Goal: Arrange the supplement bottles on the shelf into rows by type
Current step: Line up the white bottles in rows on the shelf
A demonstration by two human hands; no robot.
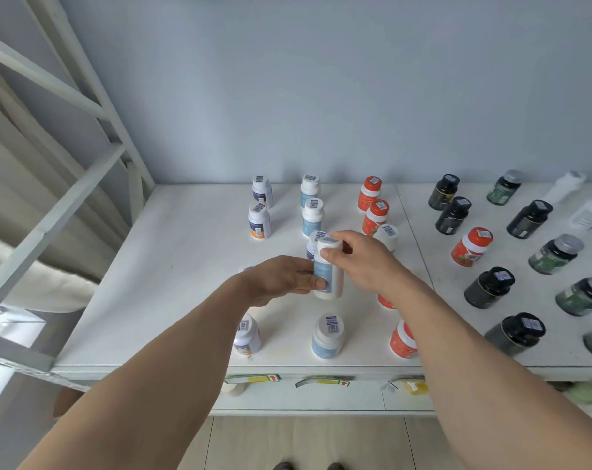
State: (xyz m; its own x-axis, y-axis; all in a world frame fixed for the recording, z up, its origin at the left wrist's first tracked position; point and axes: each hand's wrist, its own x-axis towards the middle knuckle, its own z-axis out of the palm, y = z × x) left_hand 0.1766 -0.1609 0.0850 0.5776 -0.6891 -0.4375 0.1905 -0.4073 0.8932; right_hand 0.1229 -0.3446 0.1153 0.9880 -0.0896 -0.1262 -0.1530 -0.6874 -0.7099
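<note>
Bare shelf is left toward its left edge; a pale-blue bottle (upright) is gripped mid-shelf by the left hand at its label and the right hand at its cap.

Shelf carries bottles in columns running near to far. Left column: two bottles far, one near. Centre column: two far, one held bottle mid-shelf between both hands, left hand on its left side, right hand on its top; one more bottle near. Next column right: two far, one near. Further bottles stand on the right part of the shelf.
</note>
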